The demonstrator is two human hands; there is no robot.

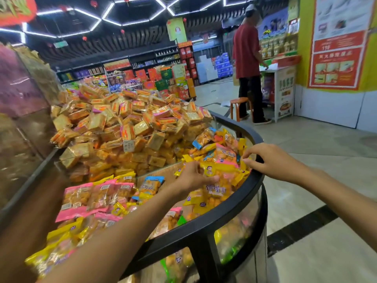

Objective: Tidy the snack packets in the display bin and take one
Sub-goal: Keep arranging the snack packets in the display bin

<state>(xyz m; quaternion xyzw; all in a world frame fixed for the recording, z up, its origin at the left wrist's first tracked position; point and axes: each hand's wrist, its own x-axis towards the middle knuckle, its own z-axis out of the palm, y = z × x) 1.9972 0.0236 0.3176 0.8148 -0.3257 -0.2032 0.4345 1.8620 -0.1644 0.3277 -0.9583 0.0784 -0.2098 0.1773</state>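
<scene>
Evidently mid-tidy: left hand (192, 176) grips a yellow snack packet (212, 170) at centre frame, while right hand (269, 160) pinches another packet's edge by the bin's black rim (234, 209) (likely straightening the heap).

snack packets (221, 160): glossy, crinkled plastic film. display bin (234, 213): smooth matt black rim, looks metal, with clear glossy panels below. floor (306, 139): polished, reflective tiles. stool (240, 107): orange, looks wooden.
</scene>
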